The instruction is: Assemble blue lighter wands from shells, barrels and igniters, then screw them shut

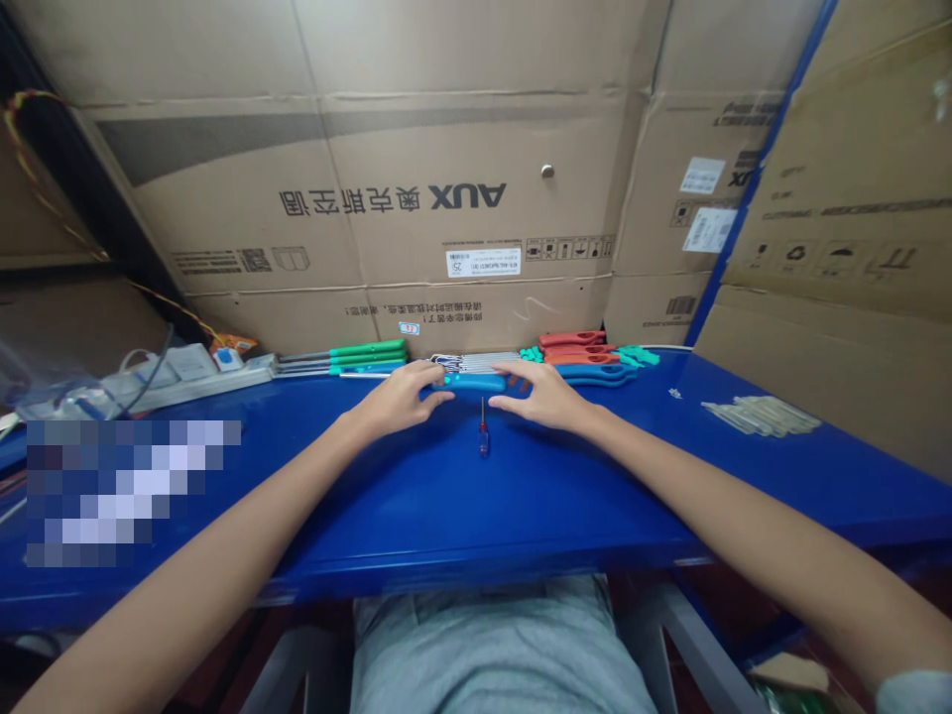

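Note:
A blue plastic handle (pixel 480 383) lies crosswise on the blue table between my two hands, with a small teal spot near its left end. My left hand (pixel 406 399) is at that left end, thumb and fingers apart in a curve. At the right end my right hand (pixel 548 395) is curved the same way, its thumb apart from the fingers. Fingertips of both hands are close to the handle; whether they touch it I cannot tell. Nearer to me, a small screwdriver (pixel 483 439) with a clear reddish handle points away from me.
Green-handled tools (pixel 368 351) lie behind my left hand. Metal rods (pixel 487 361), red handles (pixel 572 347), blue handles (pixel 599 374) and small teal parts (pixel 638 355) line the back. A power strip (pixel 200 387) is left; clear strips (pixel 763 416) lie right. Cardboard (pixel 416 129) walls the back.

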{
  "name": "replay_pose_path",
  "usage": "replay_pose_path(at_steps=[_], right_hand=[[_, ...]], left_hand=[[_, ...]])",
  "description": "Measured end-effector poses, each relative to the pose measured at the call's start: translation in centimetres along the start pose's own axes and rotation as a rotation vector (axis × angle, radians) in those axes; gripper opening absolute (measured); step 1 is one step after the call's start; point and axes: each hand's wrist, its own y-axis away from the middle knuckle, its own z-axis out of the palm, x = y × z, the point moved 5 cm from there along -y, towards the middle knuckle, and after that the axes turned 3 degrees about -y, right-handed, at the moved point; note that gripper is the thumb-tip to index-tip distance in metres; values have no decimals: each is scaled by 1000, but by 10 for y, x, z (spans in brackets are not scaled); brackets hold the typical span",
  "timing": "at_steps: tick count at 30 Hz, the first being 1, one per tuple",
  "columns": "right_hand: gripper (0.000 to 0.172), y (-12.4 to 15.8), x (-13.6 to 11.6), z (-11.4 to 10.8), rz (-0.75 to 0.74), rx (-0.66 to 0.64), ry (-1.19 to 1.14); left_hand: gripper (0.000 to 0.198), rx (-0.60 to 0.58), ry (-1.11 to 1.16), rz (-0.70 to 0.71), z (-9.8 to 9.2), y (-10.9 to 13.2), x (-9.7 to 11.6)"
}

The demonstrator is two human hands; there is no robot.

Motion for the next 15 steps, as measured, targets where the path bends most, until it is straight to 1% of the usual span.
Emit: replay_pose_path(at_steps=[2,4,5,7,10,12,15], right_hand=[[52,0,2,0,-8,9,3],[50,0,4,-1,-10,14,14],[46,0,4,-1,-10,13,21],[41,0,5,-1,-6,11,30],[35,-1,4,-1,-10,11,29],[33,-1,3,-1,-16,8,25],[30,-1,2,-1,-29,-4,15]], left_hand=[[17,53,-52,8,-5,0,-7],[20,158,-148,-12,-13,3,-21],[22,205,-211,-54,-17,5,-30],[24,273,-310,-186,-24,12,-54],[24,281,-295,-410,-26,27,-89],[28,274,-269,-562,-24,37,-108],[28,275,-272,-620,-20,45,-120]])
